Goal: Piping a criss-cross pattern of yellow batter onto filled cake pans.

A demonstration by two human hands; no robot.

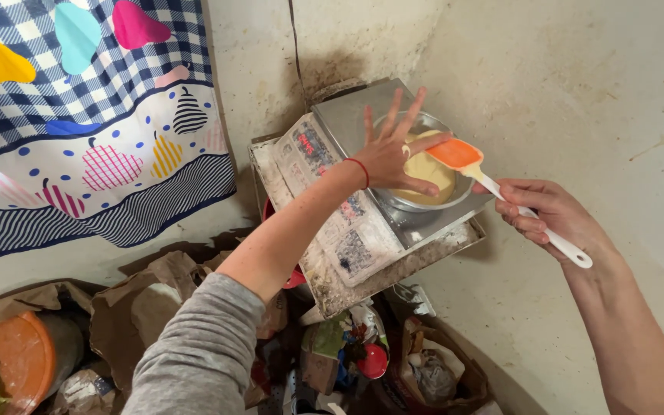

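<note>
A metal bowl (413, 201) with pale yellow batter (432, 175) sits on the steel platform of a kitchen scale (347, 115). My left hand (390, 154) is spread flat over the bowl's near rim, fingers apart, a red string around the wrist. My right hand (547, 211) grips the white handle of a spatula (463, 157). Its orange blade, smeared with batter, is over the bowl next to my left fingers.
The scale rests on a dusty shelf or tray (332, 288) against a stained wall. A checked and striped cloth (78, 131) hangs at left. Below lie crumpled paper bags (140, 307), an orange tub (17, 353) and packets (347, 346).
</note>
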